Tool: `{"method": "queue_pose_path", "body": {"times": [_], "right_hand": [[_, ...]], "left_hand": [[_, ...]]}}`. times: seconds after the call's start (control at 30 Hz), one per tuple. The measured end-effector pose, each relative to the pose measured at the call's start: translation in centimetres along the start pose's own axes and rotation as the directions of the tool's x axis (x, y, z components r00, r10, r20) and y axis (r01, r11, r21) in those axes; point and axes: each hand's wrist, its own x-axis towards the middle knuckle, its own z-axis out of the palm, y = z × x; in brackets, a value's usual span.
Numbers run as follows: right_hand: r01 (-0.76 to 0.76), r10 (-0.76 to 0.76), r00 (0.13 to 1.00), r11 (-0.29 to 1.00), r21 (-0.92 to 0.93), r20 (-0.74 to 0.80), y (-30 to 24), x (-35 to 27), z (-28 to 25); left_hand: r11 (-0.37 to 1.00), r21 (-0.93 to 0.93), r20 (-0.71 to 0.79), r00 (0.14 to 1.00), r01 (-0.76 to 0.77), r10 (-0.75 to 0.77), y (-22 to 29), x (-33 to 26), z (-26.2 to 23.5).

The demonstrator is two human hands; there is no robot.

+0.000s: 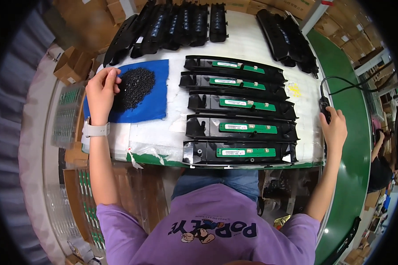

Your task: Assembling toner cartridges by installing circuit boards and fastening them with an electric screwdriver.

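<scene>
While the left hand pinched at the screw pile on the blue cloth, the right hand gripped a corded tool beside the black housings, ready for fastening.

We've got brown cardboard boxes stacked at about 10 o'clock, more cartons along 12 to 1, and another pile at 2. Dead centre, each green board carries a small white rectangular label, five of them in a column.
</scene>
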Motion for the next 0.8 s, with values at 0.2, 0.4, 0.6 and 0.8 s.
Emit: {"method": "queue_pose_path", "body": {"times": [0.2,0.4,0.6,0.8], "right_hand": [[-0.266,0.296,0.928,0.952,-0.152,0.227,1.9,1.0,1.9],[-0.229,0.195,0.969,0.939,0.257,0.152,3.6,0.8,2.4],[-0.162,0.042,0.987,0.165,0.973,0.157,-0.6,4.7,-3.3],[-0.202,-0.414,0.873,-0.788,0.582,-0.258,-9.4,11.9,-7.5]], "left_hand": [[0.25,-0.847,0.458,0.883,0.468,-0.102,0.7,0.6,1.8],[0.143,-0.758,0.636,0.77,0.636,-0.054,2.7,1.1,5.5],[0.339,-0.643,0.727,0.686,0.687,-0.011,7.8,1.1,8.5],[0.497,-0.625,0.734,0.67,0.602,0.112,12.5,2.3,13.0]]}}
